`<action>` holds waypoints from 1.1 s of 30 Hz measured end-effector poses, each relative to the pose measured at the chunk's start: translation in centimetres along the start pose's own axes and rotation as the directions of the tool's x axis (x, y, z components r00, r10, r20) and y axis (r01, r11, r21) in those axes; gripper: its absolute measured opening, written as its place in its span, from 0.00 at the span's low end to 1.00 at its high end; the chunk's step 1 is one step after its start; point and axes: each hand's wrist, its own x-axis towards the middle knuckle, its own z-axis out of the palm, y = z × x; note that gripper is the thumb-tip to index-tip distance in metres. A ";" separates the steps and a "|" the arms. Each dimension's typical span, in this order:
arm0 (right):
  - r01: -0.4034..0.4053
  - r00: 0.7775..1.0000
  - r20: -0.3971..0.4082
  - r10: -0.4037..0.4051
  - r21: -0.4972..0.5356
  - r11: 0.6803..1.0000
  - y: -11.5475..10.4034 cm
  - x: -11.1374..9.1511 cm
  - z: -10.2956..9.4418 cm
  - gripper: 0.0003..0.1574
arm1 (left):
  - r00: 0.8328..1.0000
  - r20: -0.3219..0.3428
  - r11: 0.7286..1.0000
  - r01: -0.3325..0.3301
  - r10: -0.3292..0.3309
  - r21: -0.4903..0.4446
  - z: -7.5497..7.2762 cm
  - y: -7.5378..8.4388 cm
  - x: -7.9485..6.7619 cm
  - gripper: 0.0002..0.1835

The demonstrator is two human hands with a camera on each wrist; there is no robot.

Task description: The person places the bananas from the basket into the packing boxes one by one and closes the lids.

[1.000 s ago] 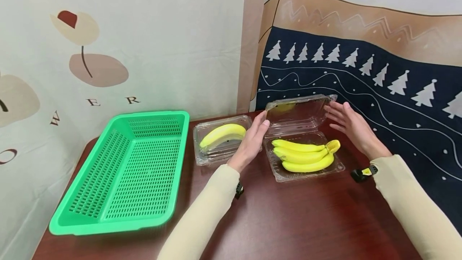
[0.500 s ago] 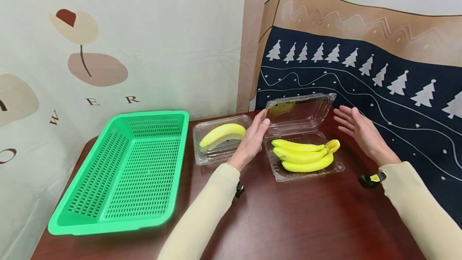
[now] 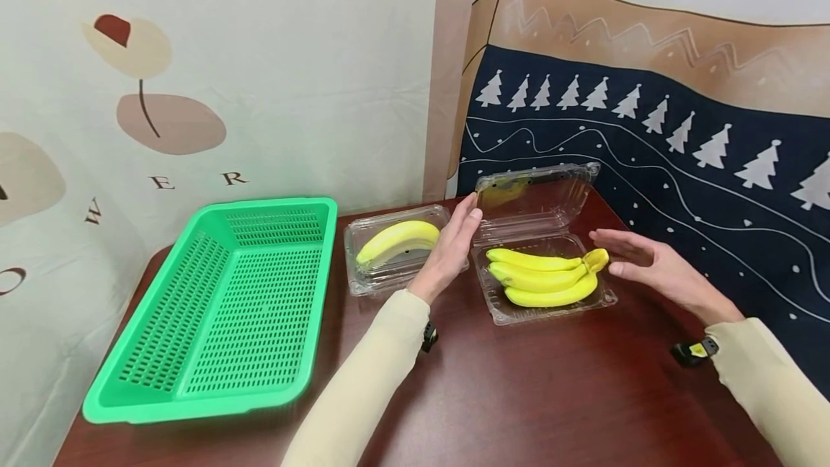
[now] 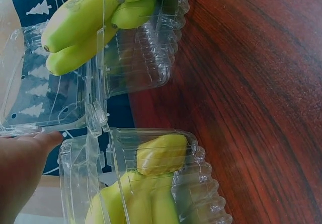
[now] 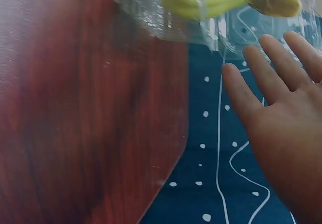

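Note:
A bunch of yellow bananas lies in the bottom half of a clear plastic clamshell box, its stem end toward the right. The box's lid is raised at the back. My left hand has its fingers nearly straight, the fingertips right at the lid's left edge. Just right of the stem, my right hand hovers with relaxed fingers and nothing in them. In the right wrist view its fingers are spread below the bananas. Behind my left hand stands a closed clear box with bananas inside, partly hidden.
A green perforated plastic basket stands at the left of the dark red-brown wooden table. Printed cloth hangings rise directly behind the table and along its right side.
My right hand has left the lid's right edge and come down and toward me, beside the banana stem. My left hand stays at the lid's left edge, and the lid stays up.

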 end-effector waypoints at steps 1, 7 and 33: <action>-0.004 1.000 0.008 0.004 0.003 1.000 0.1 0.0 0.2 0.36 | 1.000 0.000 1.000 0.000 0.000 0.001 0.0 0.0 0.0 0.38; -0.042 0.998 0.042 0.044 -0.036 0.998 0.5 0.1 1.3 0.40 | 1.000 -0.005 1.000 0.008 -0.008 0.002 -0.1 0.0 0.2 0.39; -0.007 0.999 0.052 0.016 -0.178 0.984 0.4 1.7 1.9 0.31 | 0.998 -0.027 0.996 0.057 -0.059 -0.072 -0.3 0.0 0.7 0.38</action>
